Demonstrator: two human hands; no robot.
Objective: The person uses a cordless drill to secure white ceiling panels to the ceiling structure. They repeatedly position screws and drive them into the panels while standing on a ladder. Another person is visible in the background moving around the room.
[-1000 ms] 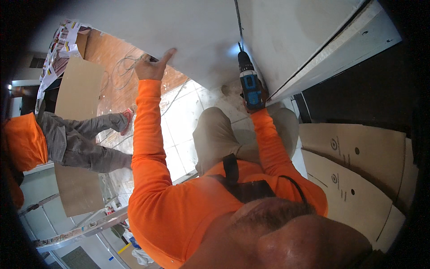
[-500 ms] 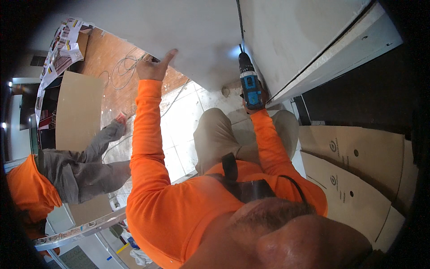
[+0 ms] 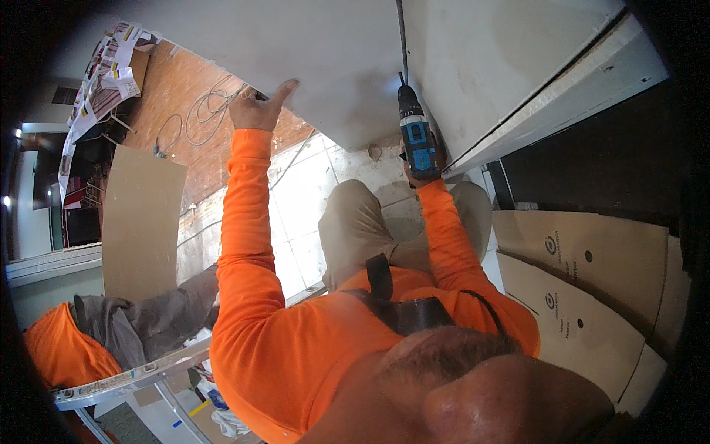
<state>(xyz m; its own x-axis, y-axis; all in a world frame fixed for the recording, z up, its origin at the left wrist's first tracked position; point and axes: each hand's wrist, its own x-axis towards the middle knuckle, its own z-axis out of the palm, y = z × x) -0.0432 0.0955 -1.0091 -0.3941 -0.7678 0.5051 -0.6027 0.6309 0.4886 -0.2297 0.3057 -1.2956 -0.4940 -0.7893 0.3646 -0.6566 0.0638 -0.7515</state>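
Note:
A large white board [image 3: 318, 59] spreads across the top of the view. My left hand [image 3: 255, 111] grips its lower left edge, thumb on the face and fingers out of sight behind. In my right hand [image 3: 442, 154] is a black and blue cordless drill [image 3: 420, 148], pointing away from me; the drill body covers most of the fingers. The drill's tip is close to the dark gap where the board meets a second pale panel [image 3: 503, 66] on the right. A small light glows by the tip.
A metal ladder [image 3: 140, 377] stands at lower left, beside a co-worker in an orange top [image 3: 66, 348]. A tan sheet [image 3: 140, 222] stands near them. Cables [image 3: 207, 118] lie on the wooden floor [image 3: 174, 81]. Cardboard packages [image 3: 584, 266] lean at right.
The co-worker has shifted downward in view, with the foot no longer showing. The tan sheet has moved down and right. My hands and the drill keep nearly the same place.

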